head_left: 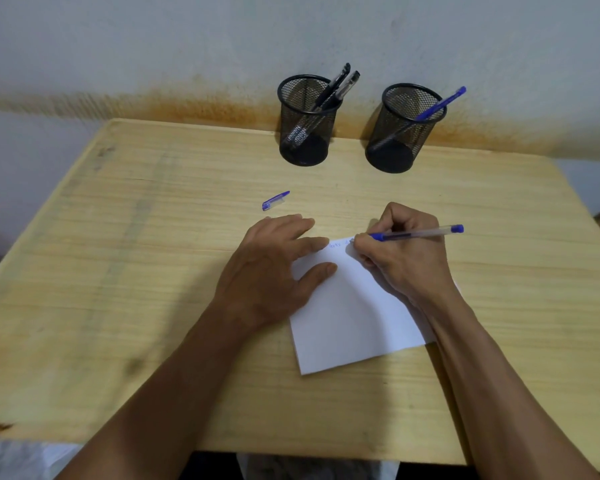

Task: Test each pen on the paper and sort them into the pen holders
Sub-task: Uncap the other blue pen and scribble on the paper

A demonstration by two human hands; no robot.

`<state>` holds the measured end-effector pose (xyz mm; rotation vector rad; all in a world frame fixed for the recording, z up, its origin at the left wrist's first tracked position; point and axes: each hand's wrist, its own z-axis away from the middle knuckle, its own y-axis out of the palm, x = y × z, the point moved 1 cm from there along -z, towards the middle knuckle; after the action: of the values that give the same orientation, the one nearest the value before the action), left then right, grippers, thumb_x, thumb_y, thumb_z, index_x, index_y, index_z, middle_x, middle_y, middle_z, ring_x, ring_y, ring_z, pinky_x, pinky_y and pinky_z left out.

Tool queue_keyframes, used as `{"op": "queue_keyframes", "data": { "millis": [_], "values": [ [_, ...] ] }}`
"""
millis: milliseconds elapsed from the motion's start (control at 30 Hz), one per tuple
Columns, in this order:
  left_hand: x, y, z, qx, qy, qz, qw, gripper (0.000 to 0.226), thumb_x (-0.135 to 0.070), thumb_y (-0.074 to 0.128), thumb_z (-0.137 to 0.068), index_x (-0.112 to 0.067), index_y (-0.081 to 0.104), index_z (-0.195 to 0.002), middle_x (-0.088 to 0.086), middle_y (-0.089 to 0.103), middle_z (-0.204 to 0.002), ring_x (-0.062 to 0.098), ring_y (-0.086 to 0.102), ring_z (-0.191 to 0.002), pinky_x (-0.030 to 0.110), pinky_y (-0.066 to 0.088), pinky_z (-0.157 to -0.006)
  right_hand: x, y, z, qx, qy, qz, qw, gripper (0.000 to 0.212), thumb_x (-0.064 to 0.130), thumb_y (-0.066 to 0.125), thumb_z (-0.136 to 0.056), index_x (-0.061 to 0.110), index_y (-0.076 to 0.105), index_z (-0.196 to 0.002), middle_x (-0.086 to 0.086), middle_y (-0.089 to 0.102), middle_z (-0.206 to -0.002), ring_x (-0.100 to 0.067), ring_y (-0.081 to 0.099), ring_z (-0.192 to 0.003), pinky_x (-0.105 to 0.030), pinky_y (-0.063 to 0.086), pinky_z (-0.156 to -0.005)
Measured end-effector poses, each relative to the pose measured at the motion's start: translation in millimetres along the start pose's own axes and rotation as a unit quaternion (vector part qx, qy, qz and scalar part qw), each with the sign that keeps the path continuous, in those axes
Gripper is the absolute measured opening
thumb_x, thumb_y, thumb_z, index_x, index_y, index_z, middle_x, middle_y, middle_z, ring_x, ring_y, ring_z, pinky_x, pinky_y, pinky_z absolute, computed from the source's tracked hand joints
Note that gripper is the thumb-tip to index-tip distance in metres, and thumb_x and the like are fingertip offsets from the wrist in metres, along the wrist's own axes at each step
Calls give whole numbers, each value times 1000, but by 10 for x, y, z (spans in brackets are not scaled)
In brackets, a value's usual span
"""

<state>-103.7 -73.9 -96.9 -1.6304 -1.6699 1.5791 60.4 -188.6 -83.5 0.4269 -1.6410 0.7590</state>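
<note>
I see the right hand (404, 252) fingers closed around the blue pen (418, 233), tip on the paper (352, 320). Left hand (274, 268) fingers lie flat, spread, holding nothing, pressing the paper's edge.

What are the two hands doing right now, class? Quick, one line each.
Left hand: open, flat, fingers resting on the paper, holding nothing.
Right hand: closed around the blue pen, tip at the paper's top edge.

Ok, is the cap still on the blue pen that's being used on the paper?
No, the blue cap lies on the table, apart from the pen in the right hand at the paper.
</note>
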Motion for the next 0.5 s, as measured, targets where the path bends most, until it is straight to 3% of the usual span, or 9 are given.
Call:
{"op": "queue_keyframes", "data": {
  "millis": [233, 367, 500],
  "values": [
    [10, 15, 2, 3, -7, 4, 1000, 44, -55, 58, -84, -23, 74, -110, 2, 66, -126, 24, 58, -122, 45, 43, -103, 49, -4, 40, -5, -2, 1, 1000, 24, -11, 70, -64, -7, 46, -63, -14, 50, -48, -20, 46, -43, -36, 44, -47],
    [17, 11, 2, -1, -5, 2, 1000, 44, -54, 58, -84, -23, 74, -110, 2, 66, -126, 23, 59, -121, 43, 42, -103, 50, 1, 42, -13, -3, -11, 1000, 21, -14, 68, -66, -9, 47, -64, -17, 51, -49, -20, 47, -43, -33, 44, -47],
    [5, 16, 6, -1, -2, -2, 1000, 44, -54, 58, -84, -22, 74, -109, 3, 67, -125, 24, 59, -121, 44, 43, -102, 42, -8, 39, -8, -6, -1, 1000, 20, -11, 69, -65, -9, 49, -65, -29, 52, -55, -26, 50, -46, -38, 46, -48]
  ]
}}
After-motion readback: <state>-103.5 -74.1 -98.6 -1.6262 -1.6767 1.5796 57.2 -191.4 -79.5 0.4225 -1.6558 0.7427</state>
